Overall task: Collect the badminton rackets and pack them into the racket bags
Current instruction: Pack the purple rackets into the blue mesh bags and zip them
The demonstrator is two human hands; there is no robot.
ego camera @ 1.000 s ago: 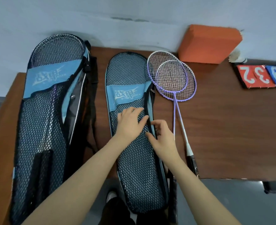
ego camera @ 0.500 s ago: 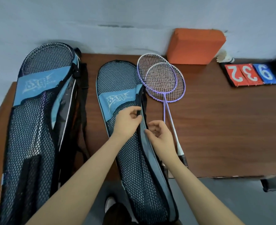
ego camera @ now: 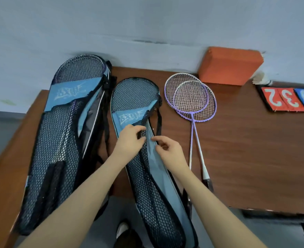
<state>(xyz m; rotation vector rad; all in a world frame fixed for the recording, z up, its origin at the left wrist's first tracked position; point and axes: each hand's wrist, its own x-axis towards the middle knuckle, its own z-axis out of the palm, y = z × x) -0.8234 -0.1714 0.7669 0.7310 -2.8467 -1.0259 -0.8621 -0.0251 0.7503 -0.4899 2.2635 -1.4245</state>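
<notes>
Two purple rackets (ego camera: 190,99) flat on a brown table (ego camera: 254,149), heads overlapping, just right of a mesh racket bag (ego camera: 135,97) with a blue band. Left hand (ego camera: 129,140) pinching the bag's lifted black mesh edge; right hand (ego camera: 171,151) beside it, fingers curled, thumb and forefinger at the blue lining. Second, bulkier bag (ego camera: 62,131) further left. Orange block (ego camera: 229,66) and numbered flip cards (ego camera: 288,99) at the back right.
</notes>
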